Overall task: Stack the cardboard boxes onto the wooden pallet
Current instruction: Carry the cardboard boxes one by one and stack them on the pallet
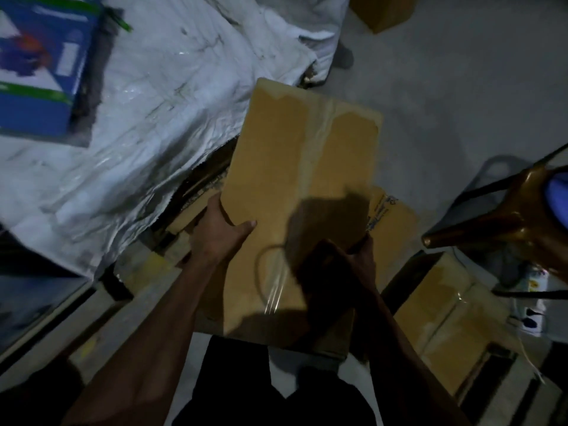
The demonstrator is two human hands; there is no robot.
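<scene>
One taped box is held above the floor; the left hand grips its left edge, the right hand its right edge; three more brown boxes are near it.

Left hand and right hand grip a taped cardboard box; white sheet beside it

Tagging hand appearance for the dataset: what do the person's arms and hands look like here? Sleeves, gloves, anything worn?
Both forearms are bare up to the frame's lower edge: no sleeves in view. The left hand is ungloved, with no ring, watch or band visible. The right hand lies in deep shadow; it looks bare too, but small items there can't be told. A dark garment shows low between the arms.
</scene>
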